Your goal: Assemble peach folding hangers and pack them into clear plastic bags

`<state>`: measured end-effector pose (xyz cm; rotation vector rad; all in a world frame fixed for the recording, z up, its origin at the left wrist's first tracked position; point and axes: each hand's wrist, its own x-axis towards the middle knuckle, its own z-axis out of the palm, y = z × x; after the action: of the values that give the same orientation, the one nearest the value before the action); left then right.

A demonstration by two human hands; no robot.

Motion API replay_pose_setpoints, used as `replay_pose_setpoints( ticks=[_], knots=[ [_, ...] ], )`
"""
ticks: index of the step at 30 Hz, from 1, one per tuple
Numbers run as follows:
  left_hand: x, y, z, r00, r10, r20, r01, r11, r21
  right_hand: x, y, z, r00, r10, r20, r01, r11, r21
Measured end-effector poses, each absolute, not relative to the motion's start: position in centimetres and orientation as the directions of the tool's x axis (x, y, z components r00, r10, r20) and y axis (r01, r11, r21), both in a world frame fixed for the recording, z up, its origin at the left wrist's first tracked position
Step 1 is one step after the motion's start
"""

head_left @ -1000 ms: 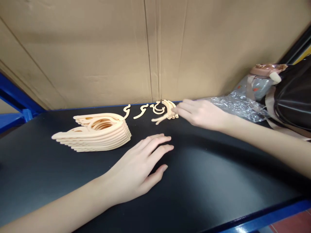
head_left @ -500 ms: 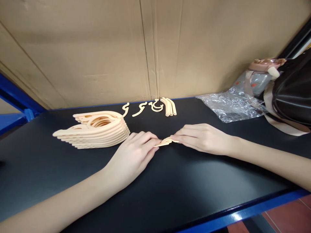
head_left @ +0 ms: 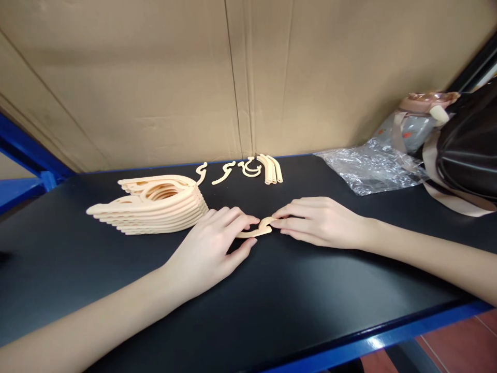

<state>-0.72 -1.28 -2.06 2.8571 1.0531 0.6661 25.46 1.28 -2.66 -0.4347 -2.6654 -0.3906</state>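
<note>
Beige hook piece low over black tabletop, betw. both hands — R hand pinches one end w/ fingertips; L hand at the other, thumb & index parted — can't tell if gripping. Stacked beige hangers to L.

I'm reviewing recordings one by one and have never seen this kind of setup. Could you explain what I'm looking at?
There is no machine: you see a person's bare left hand and right hand, filmed by a camera worn on the head, facing forward and down. On the black surface are a stack of pale frames, some small curved pieces along the back, and clear plastic near a bottle and dark bag. The right fingertips hold one end of a hooked piece; the left hand arches over its other end, thumb and fingers apart.
</note>
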Motion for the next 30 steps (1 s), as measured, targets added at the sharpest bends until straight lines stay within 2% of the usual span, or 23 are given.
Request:
replay_pose_setpoints(
  ticks=[6, 19, 24, 30],
  knots=[
    [-0.68, -1.45, -2.04, 0.698, 0.613, 0.37, 0.602, -0.782, 0.161, 25.51, 1.22, -2.58, -0.87, 0.244, 0.429, 0.352, 0.916, 0.193],
    [-0.77, -1.48, -1.81, 0.72, 0.529, 0.448, 0.523, -0.839, 0.15, 25.59, 1.05, -2.19, -0.886, 0.295, 0.358, 0.364, 0.92, 0.144],
    [-0.75, -1.73, -1.93, 0.733, 0.497, 0.464, 0.522, -0.849, 0.084, 25.52, 1.06, -2.39, -0.875, 0.333, 0.352, 0.392, 0.913, 0.111],
    [-0.68, -1.81, -1.95, 0.735, 0.498, 0.461, 0.532, -0.844, 0.065, 25.44, 1.14, -2.47, -0.862, 0.372, 0.343, 0.421, 0.904, 0.079]
  ],
)
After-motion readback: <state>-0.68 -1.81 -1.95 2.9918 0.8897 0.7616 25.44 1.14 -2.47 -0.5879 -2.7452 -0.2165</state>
